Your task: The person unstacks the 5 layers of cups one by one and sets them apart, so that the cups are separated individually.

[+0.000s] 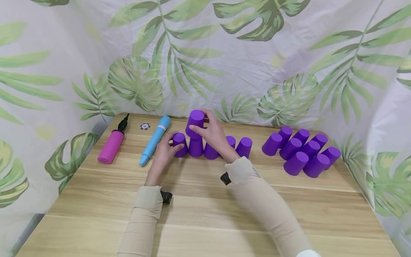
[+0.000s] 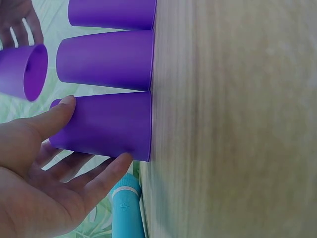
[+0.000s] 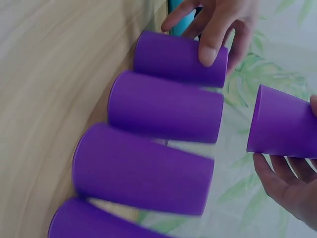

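My right hand [image 1: 214,135] grips an upside-down purple cup [image 1: 196,119] between thumb and fingers, raised above a row of purple cups. In the right wrist view the lifted cup [image 3: 280,124] hangs apart from the row, over the left end of it. At that left end, my left hand [image 1: 164,151] holds the end cup [image 1: 179,139], thumb on one side and fingers on the other. The end cup [image 2: 109,126] stands mouth down on the table in the left wrist view. Beside it stands the second cup [image 1: 196,149]; my right hand and wrist partly hide cups farther right.
Several more upside-down purple cups [image 1: 295,163] stand grouped on the right of the wooden table [image 1: 199,221]. To the left lie a pink hand pump [image 1: 111,146], a blue tube-shaped pump [image 1: 155,140] and a poker chip [image 1: 145,126]. A leaf-patterned cloth [image 1: 192,64] hangs behind.
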`<control>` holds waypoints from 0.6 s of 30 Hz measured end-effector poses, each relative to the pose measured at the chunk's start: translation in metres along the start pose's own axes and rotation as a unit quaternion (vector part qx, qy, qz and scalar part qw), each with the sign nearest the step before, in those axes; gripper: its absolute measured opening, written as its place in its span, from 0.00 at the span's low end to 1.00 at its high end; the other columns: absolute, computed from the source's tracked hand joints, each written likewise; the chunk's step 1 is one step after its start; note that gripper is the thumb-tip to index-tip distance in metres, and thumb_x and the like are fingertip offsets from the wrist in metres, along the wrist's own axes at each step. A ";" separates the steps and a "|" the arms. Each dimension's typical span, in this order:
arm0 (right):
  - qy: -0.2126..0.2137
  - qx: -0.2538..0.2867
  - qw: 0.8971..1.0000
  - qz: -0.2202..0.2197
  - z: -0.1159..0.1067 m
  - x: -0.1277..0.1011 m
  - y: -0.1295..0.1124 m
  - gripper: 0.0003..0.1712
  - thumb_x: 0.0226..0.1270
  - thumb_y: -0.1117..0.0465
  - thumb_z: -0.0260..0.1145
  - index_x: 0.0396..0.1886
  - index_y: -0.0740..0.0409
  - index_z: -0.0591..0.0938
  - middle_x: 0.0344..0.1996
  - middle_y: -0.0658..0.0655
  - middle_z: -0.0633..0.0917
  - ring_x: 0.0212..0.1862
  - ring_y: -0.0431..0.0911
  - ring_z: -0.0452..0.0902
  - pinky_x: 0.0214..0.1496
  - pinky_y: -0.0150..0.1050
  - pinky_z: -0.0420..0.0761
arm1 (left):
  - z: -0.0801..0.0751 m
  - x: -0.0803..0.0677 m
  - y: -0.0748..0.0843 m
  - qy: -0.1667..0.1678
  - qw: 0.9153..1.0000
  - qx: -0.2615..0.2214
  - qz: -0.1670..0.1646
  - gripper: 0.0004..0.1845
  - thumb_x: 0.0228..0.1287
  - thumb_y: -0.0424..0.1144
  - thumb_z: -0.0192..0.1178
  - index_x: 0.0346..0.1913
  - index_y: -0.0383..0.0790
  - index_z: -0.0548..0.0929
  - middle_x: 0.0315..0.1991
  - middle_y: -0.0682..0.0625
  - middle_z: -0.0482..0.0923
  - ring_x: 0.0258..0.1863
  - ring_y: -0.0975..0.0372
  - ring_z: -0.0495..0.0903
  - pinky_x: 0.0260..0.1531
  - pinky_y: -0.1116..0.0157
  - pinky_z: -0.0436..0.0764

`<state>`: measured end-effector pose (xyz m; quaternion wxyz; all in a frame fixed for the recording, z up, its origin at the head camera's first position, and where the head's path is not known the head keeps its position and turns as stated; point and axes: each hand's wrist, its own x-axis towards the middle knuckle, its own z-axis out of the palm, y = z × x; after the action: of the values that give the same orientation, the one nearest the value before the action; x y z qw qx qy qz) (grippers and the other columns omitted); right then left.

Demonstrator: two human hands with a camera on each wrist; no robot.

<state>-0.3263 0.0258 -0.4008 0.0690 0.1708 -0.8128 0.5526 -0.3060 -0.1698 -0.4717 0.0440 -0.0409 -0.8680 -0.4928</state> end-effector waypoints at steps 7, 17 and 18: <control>0.050 0.023 0.998 0.003 -0.023 -0.013 0.014 0.35 0.58 0.55 0.73 0.64 0.52 0.71 0.52 0.54 0.80 0.55 0.47 0.75 0.54 0.38 0.81 | 0.000 -0.001 0.000 0.000 1.000 0.016 -0.014 0.31 0.64 0.36 0.63 0.68 0.37 0.67 0.63 0.35 0.70 0.61 0.45 0.71 0.61 0.50 0.73; 0.112 0.035 0.993 0.012 -0.056 -0.037 0.026 0.35 0.54 0.57 0.76 0.63 0.51 0.74 0.51 0.54 0.80 0.53 0.49 0.76 0.50 0.44 0.83 | 0.001 0.002 0.000 -0.003 1.000 0.023 -0.019 0.31 0.64 0.35 0.63 0.69 0.36 0.66 0.63 0.34 0.69 0.62 0.44 0.70 0.61 0.50 0.73; 0.118 0.036 0.992 0.012 -0.060 -0.038 0.028 0.35 0.54 0.57 0.76 0.62 0.51 0.74 0.51 0.55 0.80 0.53 0.49 0.76 0.50 0.44 0.83 | 0.002 0.002 0.000 -0.003 1.000 0.024 -0.018 0.31 0.64 0.35 0.63 0.69 0.36 0.66 0.63 0.34 0.69 0.61 0.43 0.71 0.61 0.50 0.73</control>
<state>-0.3049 0.0977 -0.4139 0.1517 0.0966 -0.7808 0.5983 -0.3079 -0.1682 -0.4720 0.0330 -0.0257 -0.8801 -0.4729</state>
